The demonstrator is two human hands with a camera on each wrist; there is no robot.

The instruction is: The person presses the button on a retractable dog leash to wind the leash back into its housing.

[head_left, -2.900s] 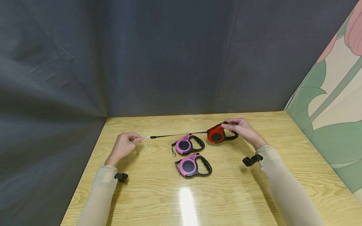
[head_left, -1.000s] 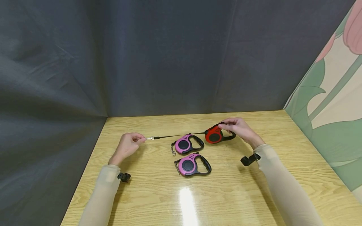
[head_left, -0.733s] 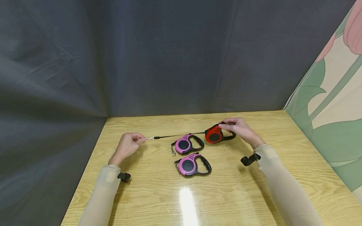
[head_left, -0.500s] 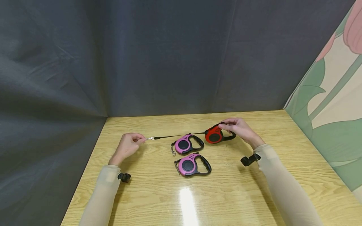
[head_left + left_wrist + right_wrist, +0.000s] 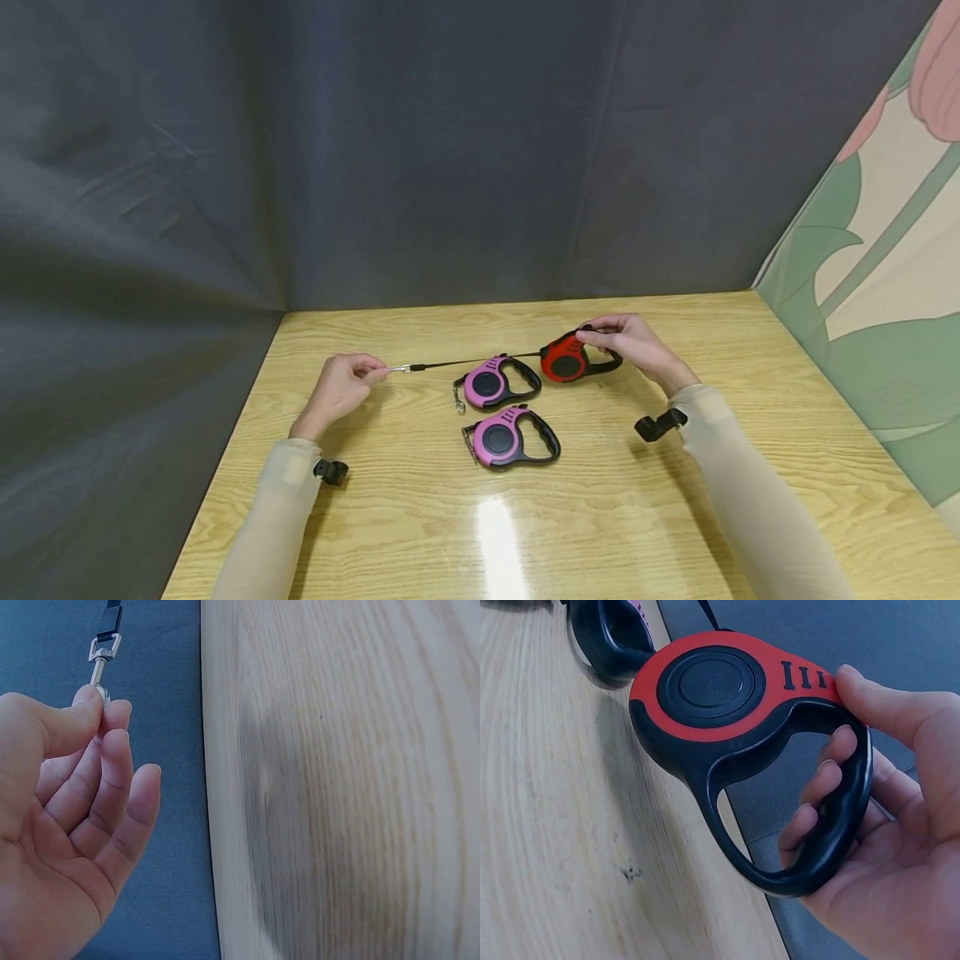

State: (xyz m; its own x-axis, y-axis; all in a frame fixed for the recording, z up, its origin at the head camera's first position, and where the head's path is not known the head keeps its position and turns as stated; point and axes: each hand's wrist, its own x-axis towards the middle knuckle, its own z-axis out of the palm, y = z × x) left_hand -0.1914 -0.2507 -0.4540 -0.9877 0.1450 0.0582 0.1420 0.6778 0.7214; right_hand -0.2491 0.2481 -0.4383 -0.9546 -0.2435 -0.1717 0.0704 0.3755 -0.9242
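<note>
A red and black retractable dog leash (image 5: 564, 358) is held up just above the table by my right hand (image 5: 636, 348). In the right wrist view, the fingers (image 5: 825, 780) curl round its black handle (image 5: 847, 802), with the thumb by the top of the casing. Its thin black strap (image 5: 450, 362) stretches left, fairly straight, to a metal snap hook (image 5: 98, 669). My left hand (image 5: 339, 392) pinches that hook between thumb and forefinger; the other fingers are loosely bent. Two pink and black leashes, one farther back (image 5: 486, 385) and one nearer (image 5: 497, 439), lie below the strap.
The wooden table (image 5: 405, 517) ends at a dark cloth (image 5: 450, 167) behind and on the left. A wall with a flower pattern (image 5: 885, 275) stands at the right. Small black wrist cameras sit on both sleeves.
Compared with 2.9 s ago, my left hand has shifted right with the hook, and my right hand slightly left with the red leash. The visible strap is shorter. The pink leashes stay put.
</note>
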